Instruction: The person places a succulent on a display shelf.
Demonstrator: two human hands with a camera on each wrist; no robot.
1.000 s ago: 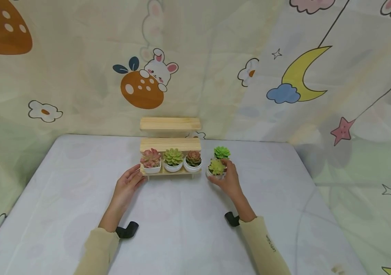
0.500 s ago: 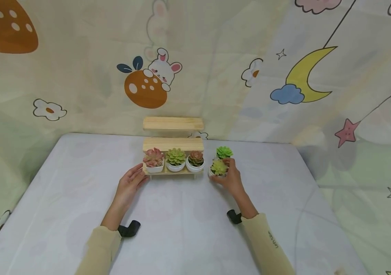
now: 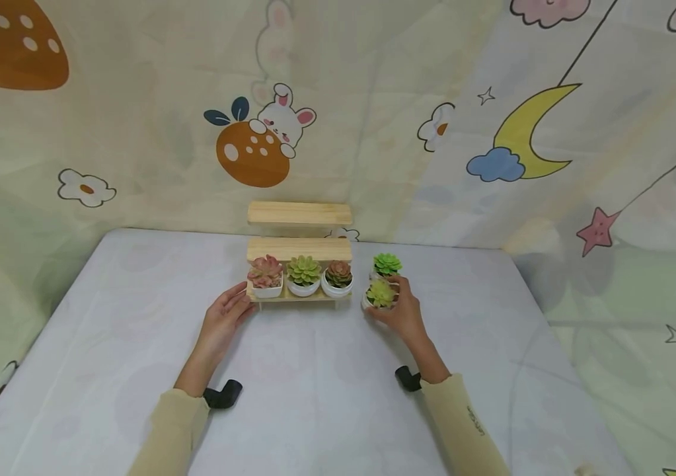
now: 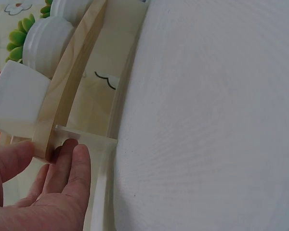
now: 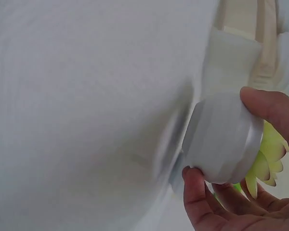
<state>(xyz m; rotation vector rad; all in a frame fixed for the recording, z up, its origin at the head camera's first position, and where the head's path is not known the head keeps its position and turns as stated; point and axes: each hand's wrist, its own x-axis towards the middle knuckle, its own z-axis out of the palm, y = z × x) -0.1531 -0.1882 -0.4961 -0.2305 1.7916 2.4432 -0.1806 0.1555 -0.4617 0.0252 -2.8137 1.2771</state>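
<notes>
head view shows the right hand (image 3: 402, 309) with its fingers and thumb curled around a small white pot (image 5: 222, 144) with a yellow-green plant (image 3: 380, 293). this pot stands on the table (image 3: 106, 330), just beside the right end of the wooden stand (image 3: 299, 250), and a second green plant (image 3: 386, 264) is just behind it. the right wrist view shows the thumb and fingers on opposite sides of the pot wall, so the grip looks firm; whether the pot is already off the cloth is hard to tell.

the left hand (image 3: 223, 322) rests with relaxed, almost straight fingers against the left end of the lowest step. in the left wrist view its fingertips (image 4: 79, 156) touch the board edge and the leg under it, and they hold nothing.

to do this step well, the pot should stay upright and be lifted straight, because the plant behind is very close and the stand's end is near on the left. the left hand is well placed to keep the light stand from sliding.

for room: the lowest step is full with three pots, pink (image 3: 264, 272), green (image 3: 304, 270) and brown-red (image 3: 339, 273). the middle step (image 3: 299, 248) and top step (image 3: 299, 213) are free. the middle board is narrow and its front edge hangs just above the three plants, so the pot should come from above and sit fully on the wood. the table in front and to the right has wide open space.
</notes>
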